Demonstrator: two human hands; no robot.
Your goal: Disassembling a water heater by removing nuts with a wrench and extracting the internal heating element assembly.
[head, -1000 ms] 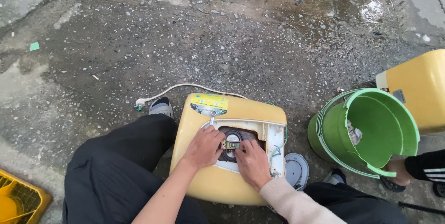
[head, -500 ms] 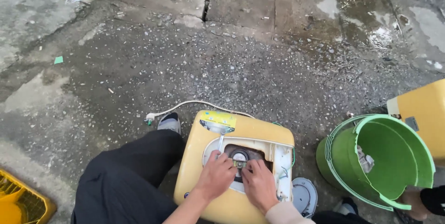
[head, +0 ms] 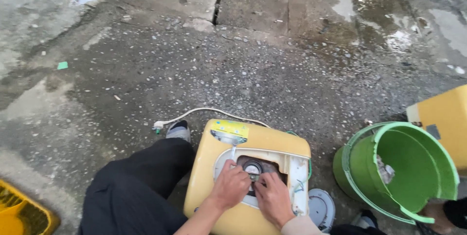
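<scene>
I see my left hand (head: 232,185) and right hand (head: 273,198) pinching a small part inside the yellow plastic appliance housing (head: 243,176), beside a green plastic tub (head: 396,176)

Both hands low and close together, knuckles up, between the person's spread knees.

The left hand (head: 232,186) comes in on a bare forearm from the lower edge, its fingers curled downward and bunched at the tips. The right hand (head: 273,198) lies just beside it, nearly touching, its wrist in a pale sleeve, with the fingers bent and pointing toward the left hand. Whether either grip is closed on anything cannot be told. Legs in dark trousers flank the left forearm.
</scene>
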